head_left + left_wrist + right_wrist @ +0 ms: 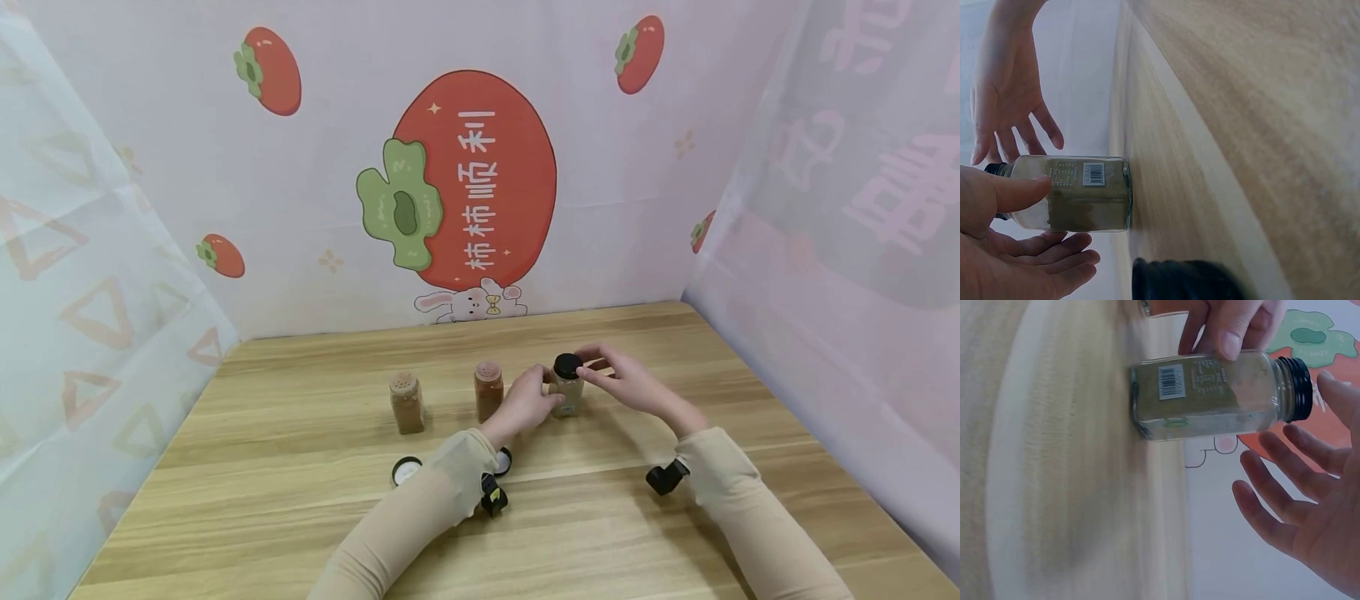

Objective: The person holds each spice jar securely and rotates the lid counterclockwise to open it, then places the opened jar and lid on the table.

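Note:
A square glass spice jar (569, 397) of pale brown powder stands upright on the table, its black lid (567, 366) in place. My left hand (527, 397) holds the jar's side, with the thumb against the glass in both wrist views. Around the lid, my right hand (621, 379) spreads its fingers; in the right wrist view the thumb (1335, 394) is close to the lid, with a small gap. A barcode label (1094, 174) shows on the jar. To the left stand a jar of reddish powder (489, 398) and a jar of brown powder (407, 410), both lidless with perforated tops.
One loose black lid (407, 472) lies in front of the brown jar, its white inside up. Another loose lid (503, 461) is partly hidden by the left sleeve. The wooden table (300, 450) meets printed cloth walls at the back and sides.

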### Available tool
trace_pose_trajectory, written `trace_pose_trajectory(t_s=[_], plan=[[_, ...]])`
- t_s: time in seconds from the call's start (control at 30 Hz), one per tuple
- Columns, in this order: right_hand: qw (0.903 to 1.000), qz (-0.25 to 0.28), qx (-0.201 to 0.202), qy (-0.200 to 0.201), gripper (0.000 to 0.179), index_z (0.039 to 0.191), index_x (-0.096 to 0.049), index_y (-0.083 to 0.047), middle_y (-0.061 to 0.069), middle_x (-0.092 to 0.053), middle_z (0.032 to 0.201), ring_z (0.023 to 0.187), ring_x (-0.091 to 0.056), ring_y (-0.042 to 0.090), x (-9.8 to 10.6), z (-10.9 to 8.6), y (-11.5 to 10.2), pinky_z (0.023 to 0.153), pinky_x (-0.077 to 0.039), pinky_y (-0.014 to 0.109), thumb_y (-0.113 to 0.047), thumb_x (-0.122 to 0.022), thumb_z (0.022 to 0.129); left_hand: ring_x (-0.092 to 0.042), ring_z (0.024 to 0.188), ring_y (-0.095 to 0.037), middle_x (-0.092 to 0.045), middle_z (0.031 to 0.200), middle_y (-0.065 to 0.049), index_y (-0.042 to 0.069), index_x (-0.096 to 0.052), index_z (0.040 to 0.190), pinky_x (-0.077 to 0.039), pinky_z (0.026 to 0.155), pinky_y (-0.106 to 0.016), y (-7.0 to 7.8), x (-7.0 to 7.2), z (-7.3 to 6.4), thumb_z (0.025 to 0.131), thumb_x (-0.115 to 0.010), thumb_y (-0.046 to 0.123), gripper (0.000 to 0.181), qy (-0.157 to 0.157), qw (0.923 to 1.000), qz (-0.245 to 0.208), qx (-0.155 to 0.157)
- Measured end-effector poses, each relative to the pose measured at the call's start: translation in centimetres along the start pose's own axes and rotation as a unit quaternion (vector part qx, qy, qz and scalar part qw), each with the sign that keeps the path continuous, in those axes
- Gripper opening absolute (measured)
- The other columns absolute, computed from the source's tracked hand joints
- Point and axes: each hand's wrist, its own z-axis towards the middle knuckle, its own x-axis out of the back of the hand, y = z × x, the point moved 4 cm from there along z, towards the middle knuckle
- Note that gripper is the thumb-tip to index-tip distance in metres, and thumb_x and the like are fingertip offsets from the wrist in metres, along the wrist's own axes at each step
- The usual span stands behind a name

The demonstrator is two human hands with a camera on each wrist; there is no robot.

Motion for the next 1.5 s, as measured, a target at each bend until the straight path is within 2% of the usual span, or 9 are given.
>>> trace_pose_trajectory(t_s=[0.23, 0.4, 0.5, 0.67, 1.0, 1.17, 1.5], plan=[[0.9993, -0.004, 0.001, 0.038, 0.038, 0.122, -0.052, -0.007, 0.014, -0.059, 0.121, 0.107, -0.061, 0.035, -0.7, 0.0, -0.3, 0.084, -0.055, 0.047, -0.026, -0.064, 0.092, -0.056, 0.113, -0.022, -0.057, 0.127, -0.009, 0.006, -0.053, 0.124, -0.048, 0.095, -0.037, -0.1, 0.0, 0.0, 0.090, -0.065, 0.023, 0.040, -0.002, 1.0000, -0.002, -0.002], [0.9973, -0.035, 0.000, 0.064, 0.040, 0.117, -0.054, -0.005, 0.014, -0.061, 0.116, 0.105, -0.062, 0.034, -0.8, 0.1, -0.5, 0.083, -0.055, 0.047, -0.029, -0.068, 0.088, -0.056, 0.114, -0.023, -0.057, 0.126, -0.010, 0.005, -0.053, 0.125, -0.048, 0.095, -0.037, 0.0, 0.0, -0.1, 0.090, -0.065, 0.021, 0.040, 0.000, 1.0000, -0.006, -0.004], [0.9969, -0.043, 0.002, 0.066, 0.040, 0.117, -0.054, -0.005, 0.014, -0.061, 0.116, 0.105, -0.061, 0.035, -0.8, 0.2, -0.5, 0.082, -0.055, 0.047, -0.029, -0.068, 0.088, -0.056, 0.114, -0.024, -0.057, 0.126, -0.010, 0.005, -0.053, 0.124, -0.048, 0.095, -0.038, 0.0, 0.0, -0.1, 0.091, -0.065, 0.021, 0.039, 0.000, 0.9999, -0.009, -0.004], [0.9983, -0.037, 0.009, 0.045, 0.040, 0.122, -0.055, -0.004, 0.016, -0.060, 0.121, 0.108, -0.060, 0.037, -0.5, 0.3, -0.7, 0.085, -0.053, 0.052, -0.026, -0.065, 0.090, -0.056, 0.113, -0.024, -0.057, 0.126, -0.010, 0.006, -0.052, 0.125, -0.049, 0.094, -0.037, 0.0, 0.0, -0.1, 0.091, -0.064, 0.022, 0.039, -0.001, 1.0000, -0.006, -0.001], [0.9992, -0.022, 0.025, -0.023, 0.040, 0.130, -0.052, -0.002, 0.021, -0.051, 0.132, 0.114, -0.056, 0.040, 0.1, 0.7, -0.4, 0.092, -0.048, 0.056, -0.018, -0.059, 0.094, -0.057, 0.110, -0.022, -0.057, 0.126, -0.009, 0.006, -0.052, 0.125, -0.049, 0.092, -0.036, -0.1, 0.0, 0.0, 0.091, -0.065, 0.023, 0.040, -0.004, 1.0000, -0.001, 0.001], [0.9987, -0.014, 0.035, -0.035, 0.042, 0.132, -0.049, 0.001, 0.024, -0.050, 0.133, 0.113, -0.056, 0.042, 0.2, 0.7, -0.4, 0.092, -0.048, 0.058, -0.012, -0.059, 0.094, -0.056, 0.111, -0.022, -0.057, 0.125, -0.009, 0.006, -0.052, 0.125, -0.049, 0.093, -0.037, -0.1, 0.0, 0.0, 0.091, -0.065, 0.024, 0.040, -0.004, 1.0000, 0.000, -0.001], [0.9978, -0.014, 0.047, -0.043, 0.042, 0.133, -0.049, -0.002, 0.021, -0.051, 0.134, 0.112, -0.057, 0.040, 0.3, 0.4, -0.4, 0.090, -0.051, 0.053, -0.018, -0.057, 0.096, -0.055, 0.115, -0.024, -0.057, 0.126, -0.011, 0.005, -0.052, 0.126, -0.048, 0.095, -0.038, 0.0, 0.0, -0.1, 0.091, -0.064, 0.022, 0.041, -0.001, 1.0000, -0.004, -0.004]])
